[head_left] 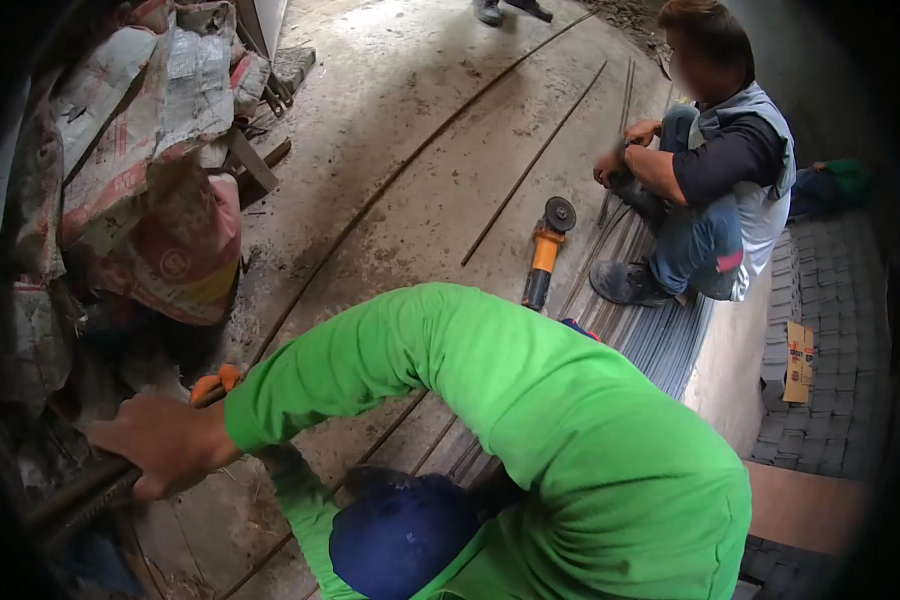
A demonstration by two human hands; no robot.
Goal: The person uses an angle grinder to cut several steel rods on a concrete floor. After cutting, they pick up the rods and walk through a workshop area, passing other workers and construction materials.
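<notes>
Neither of my hands can be made out. Just in front of me a co-worker in a green long-sleeved top (590, 450) and blue cap (400, 540) bends toward the left. That person's bare hand (160, 440), blurred, closes around a dark bar or handle (80, 490). Beside it shows a small orange piece (215, 383), perhaps a glove; whose it is stays unclear. A long thin rod (370, 200) runs from there to the far edge of the floor. An orange and black angle grinder (543, 258) lies on the concrete beyond the green arm.
A second person (720, 170) squats at the right beside a bundle of metal rods (660, 340). A shorter rod (535, 160) lies on the floor. Piled sacks (160, 150) fill the left. Stacked grey blocks (830, 300) bear a cardboard piece (798, 362). Shoes (490, 12) show at the top.
</notes>
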